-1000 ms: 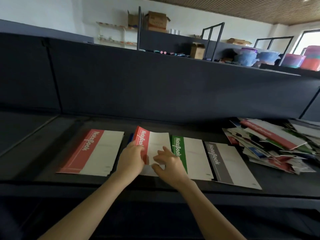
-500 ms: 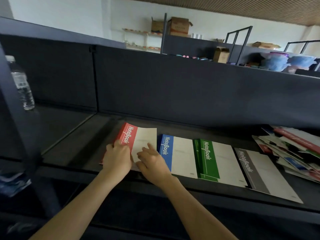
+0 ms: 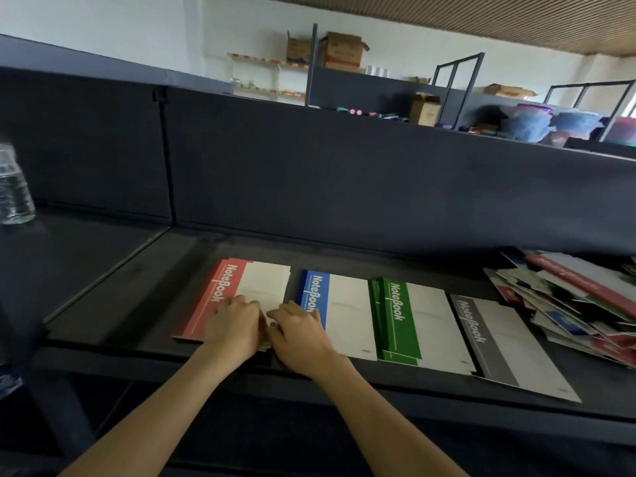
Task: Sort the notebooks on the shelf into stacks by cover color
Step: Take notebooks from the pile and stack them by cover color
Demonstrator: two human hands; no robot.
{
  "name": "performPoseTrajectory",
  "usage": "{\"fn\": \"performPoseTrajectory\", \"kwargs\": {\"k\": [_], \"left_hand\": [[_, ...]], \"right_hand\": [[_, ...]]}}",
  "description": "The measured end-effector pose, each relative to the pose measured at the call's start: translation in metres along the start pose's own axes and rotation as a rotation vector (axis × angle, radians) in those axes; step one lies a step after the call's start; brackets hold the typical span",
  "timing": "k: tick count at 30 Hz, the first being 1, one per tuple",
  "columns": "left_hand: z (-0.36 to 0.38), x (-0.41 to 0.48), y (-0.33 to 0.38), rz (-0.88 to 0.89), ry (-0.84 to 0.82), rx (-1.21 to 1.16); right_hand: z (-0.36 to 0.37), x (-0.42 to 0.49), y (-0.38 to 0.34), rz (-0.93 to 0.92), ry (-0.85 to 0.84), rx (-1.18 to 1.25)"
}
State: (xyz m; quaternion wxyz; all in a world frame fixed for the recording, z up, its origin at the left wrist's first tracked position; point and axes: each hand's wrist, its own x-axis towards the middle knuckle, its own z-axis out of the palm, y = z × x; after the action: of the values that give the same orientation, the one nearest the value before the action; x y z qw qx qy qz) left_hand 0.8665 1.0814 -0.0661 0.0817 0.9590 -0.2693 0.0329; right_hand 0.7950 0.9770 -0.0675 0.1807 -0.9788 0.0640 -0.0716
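**Red stack, both hands on its near end**

Left hand (image 3: 234, 327) and right hand (image 3: 299, 335) sit nearly touching at 6 o'clock. The left lies on the red notebook stack (image 3: 237, 284), and the right has its fingers curled at the stack's right edge. Can't tell if either actually pinches it. The stack lies flat on the dark shelf (image 3: 137, 290), long axis running 6 to 12 o'clock, red band on the left. Out toward 3 o'clock are the blue stack (image 3: 344, 315), green stack (image 3: 413, 321) and grey notebook (image 3: 499, 346), lying the same way. Messy mixed pile (image 3: 578, 304) at 2, water bottle (image 3: 13, 191) at 10.
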Motion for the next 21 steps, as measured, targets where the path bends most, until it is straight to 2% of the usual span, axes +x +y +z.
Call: {"fn": "performPoseTrajectory", "kwargs": {"k": [14,21], "left_hand": [[0.026,0.035,0.216,0.409,-0.032,-0.121],[0.036,0.040,0.324,0.530,-0.044,-0.219]], "right_hand": [[-0.089,-0.082,0.182,0.405,0.141,-0.086],[-0.159,-0.130,0.276,0.546,0.351,-0.100]]}}
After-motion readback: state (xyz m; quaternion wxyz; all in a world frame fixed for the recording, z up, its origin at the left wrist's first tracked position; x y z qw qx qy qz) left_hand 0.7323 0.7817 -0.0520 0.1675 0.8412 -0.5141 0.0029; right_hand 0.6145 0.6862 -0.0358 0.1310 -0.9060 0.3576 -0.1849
